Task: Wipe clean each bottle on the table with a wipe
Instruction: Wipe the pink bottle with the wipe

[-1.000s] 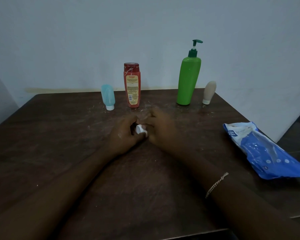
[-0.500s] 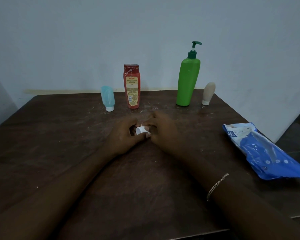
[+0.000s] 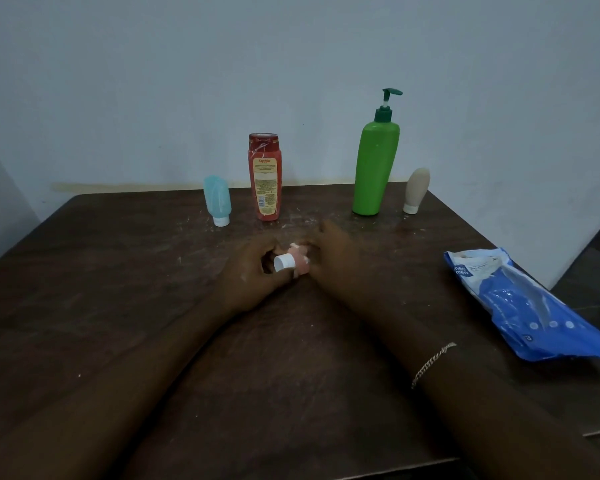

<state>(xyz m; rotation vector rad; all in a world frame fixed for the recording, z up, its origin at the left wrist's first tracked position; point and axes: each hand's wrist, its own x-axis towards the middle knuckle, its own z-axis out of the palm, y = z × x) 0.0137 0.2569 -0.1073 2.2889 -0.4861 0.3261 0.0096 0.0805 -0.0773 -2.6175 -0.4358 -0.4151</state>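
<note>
Far on the table (image 3: 101, 289), the green bottle (image 3: 374, 168) could be toppled by a careless reach. At centre, the pink bottle (image 3: 300, 262) is gripped by the left hand (image 3: 250, 275) and, seemingly through a wipe (image 3: 294, 244), by the right hand (image 3: 336, 265); it could be squeezed loose.

Two forearms show, bare from the lower edge of the view up to the hands. A thin chain bracelet (image 3: 432, 363) of small pale metal links circles the right wrist and sits slantwise across it. The left hand (image 3: 246, 275) has a few whitish specks on its back. The dim light hides finer detail on the right hand (image 3: 336, 263).
</note>
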